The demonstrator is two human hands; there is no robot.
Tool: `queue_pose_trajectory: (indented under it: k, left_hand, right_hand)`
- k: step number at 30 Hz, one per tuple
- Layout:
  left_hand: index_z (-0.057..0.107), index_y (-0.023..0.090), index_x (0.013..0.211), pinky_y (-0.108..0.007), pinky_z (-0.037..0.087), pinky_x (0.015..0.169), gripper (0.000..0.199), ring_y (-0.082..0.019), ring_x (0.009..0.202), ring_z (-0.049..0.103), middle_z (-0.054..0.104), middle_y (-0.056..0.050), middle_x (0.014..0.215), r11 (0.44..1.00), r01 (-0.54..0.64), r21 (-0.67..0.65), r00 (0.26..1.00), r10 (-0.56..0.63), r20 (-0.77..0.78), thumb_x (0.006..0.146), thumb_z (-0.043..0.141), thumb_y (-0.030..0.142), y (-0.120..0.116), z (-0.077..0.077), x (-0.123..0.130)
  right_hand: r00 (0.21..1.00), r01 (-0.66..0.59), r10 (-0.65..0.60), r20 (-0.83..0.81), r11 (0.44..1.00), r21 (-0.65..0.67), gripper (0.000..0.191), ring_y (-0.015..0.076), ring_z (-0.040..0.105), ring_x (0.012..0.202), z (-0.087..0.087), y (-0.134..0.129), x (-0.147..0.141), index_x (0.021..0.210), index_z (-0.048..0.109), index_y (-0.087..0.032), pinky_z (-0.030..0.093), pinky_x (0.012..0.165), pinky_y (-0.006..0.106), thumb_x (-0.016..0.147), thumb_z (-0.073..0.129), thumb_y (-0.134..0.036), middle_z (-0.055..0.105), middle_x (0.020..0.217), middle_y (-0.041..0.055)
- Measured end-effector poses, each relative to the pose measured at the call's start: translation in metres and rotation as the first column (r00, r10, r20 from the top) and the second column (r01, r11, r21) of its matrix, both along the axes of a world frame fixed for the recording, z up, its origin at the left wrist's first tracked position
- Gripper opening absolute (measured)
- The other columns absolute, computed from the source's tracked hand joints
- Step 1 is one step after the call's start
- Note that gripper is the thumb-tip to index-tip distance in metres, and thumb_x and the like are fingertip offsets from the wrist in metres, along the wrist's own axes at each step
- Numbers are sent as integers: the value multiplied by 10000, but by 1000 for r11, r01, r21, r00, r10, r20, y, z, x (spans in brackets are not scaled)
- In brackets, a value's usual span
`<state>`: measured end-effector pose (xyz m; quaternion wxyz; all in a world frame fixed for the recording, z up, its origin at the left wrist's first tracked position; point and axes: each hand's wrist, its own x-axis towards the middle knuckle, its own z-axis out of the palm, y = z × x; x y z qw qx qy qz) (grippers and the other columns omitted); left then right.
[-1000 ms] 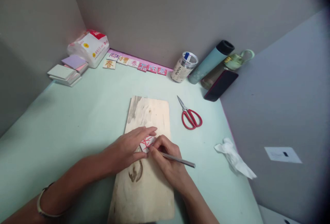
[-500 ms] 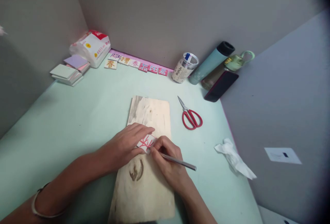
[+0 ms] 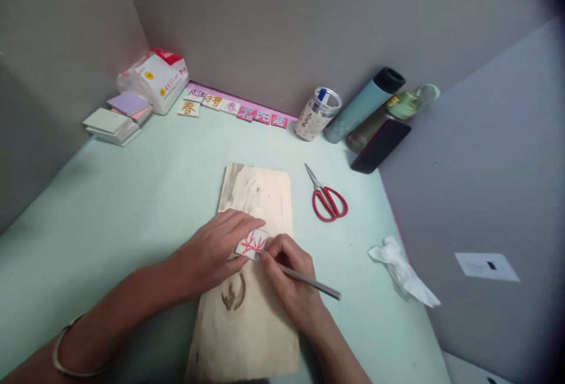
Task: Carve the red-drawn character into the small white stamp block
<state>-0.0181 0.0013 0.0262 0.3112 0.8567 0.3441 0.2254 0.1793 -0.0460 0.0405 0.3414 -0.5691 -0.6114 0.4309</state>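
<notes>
A small white tile (image 3: 251, 244) with red character strokes lies on a wooden board (image 3: 265, 195). My left hand (image 3: 216, 245) grips the tile from its left, with the thumb at the lower edge and the fingers along the upper edge. In my right hand (image 3: 289, 272) is a thin metallic pen-like tool (image 3: 315, 285), pinched near its tip. That tip meets the lower right part of the tile and is partly hidden by my fingers. The tool's back end points down to the right.
Red-handled scissors (image 3: 329, 198) lie right of the board, above a crumpled tissue (image 3: 404, 272). A jar (image 3: 316, 114), bottles (image 3: 366, 104) and a phone (image 3: 382, 145) stand behind. Lettered tiles (image 3: 229, 106), stacked tiles (image 3: 110, 122) and a tissue pack (image 3: 154, 80) are back left.
My right hand and the tool have shifted slightly to the right, showing a little more of the tile's red strokes. My left hand stays on the tile.
</notes>
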Motion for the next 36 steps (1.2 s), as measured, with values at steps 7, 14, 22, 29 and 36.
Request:
queue_pose_trajectory:
  k: [7,14,22,29,36]
  left_hand:
    - [442,187,1317,-426,428,1016,512,-250,1170,516,578,-77,1227,999,-30,16,1000,30,2,855,629,72,1,-4,-1]
    - [462,186,1306,-420,422,1016,519,-248,1161,517,584,-73,1222,999,-35,-1,999,35,7,835,643,65,1,-6,0]
    - [503,166,1277,-418,436,1003,497,-255,1147,534,602,-76,1198,998,-56,3,998,56,16,815,656,63,1,-5,1]
    - [496,172,1281,-416,433,1008,511,-248,1152,529,598,-70,1203,999,-52,-6,999,52,16,810,660,63,1,-6,0]
    - [513,168,1274,-419,447,1002,494,-255,1138,544,610,-74,1192,998,-59,8,998,58,21,808,647,77,2,-6,1]
  right_hand:
    - [1000,-7,6,-18,999,-31,241,115,403,621,2,-2,0,712,445,-212,331,581,251,928,544,-253,453,697,-37]
    - [997,26,-31,-72,998,-57,238,115,395,614,-2,-4,0,700,449,-211,323,569,246,914,547,-243,446,668,-46]
    - [997,24,-30,-72,996,-90,229,116,403,624,0,-5,0,702,453,-210,330,575,244,907,549,-247,459,674,-43]
    - [998,18,-23,-61,997,-82,216,111,408,612,0,-8,0,695,462,-207,325,567,239,892,549,-231,458,663,-46]
    - [999,9,-12,-46,997,-78,217,115,410,616,3,-8,0,698,457,-208,331,569,242,895,541,-242,462,671,-41]
